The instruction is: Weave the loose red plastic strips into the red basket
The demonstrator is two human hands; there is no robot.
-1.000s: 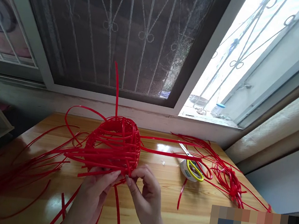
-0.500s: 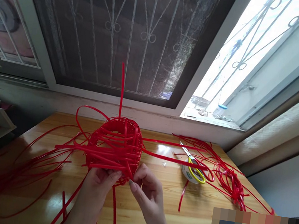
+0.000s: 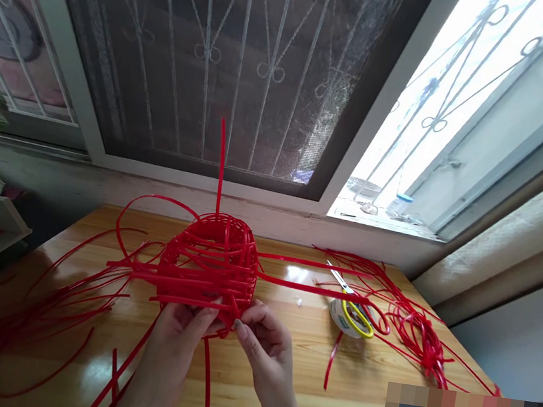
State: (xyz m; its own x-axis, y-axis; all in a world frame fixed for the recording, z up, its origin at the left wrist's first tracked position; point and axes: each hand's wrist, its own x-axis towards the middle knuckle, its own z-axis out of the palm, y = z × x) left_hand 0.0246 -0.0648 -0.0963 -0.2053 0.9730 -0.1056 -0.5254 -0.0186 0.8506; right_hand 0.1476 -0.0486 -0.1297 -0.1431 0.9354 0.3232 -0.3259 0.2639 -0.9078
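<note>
A round red woven basket point(image 3: 210, 259) made of flat plastic strips lies before me on the wooden table point(image 3: 324, 406), with loose strip ends sticking out on all sides. At its near rim my left hand point(image 3: 180, 329) grips the weave, thumb on top and fingers underneath. My right hand point(image 3: 264, 344) pinches a short red strip point(image 3: 235, 309) at the basket's near right edge between thumb and forefinger. The fingertips under the rim are hidden. One strip point(image 3: 220, 163) stands straight up from the far side.
Scissors with yellow handles point(image 3: 359, 320) rest on a white roll point(image 3: 341, 318) to the right. Beyond them lies a bundle of red strips point(image 3: 422, 332). More loose strips point(image 3: 50, 300) spread over the left side. A barred window point(image 3: 239, 71) rises behind the table.
The right hand has shifted slightly left and down, still at the near right edge. The loop on the basket's left has widened outward. The left hand keeps its hold.
</note>
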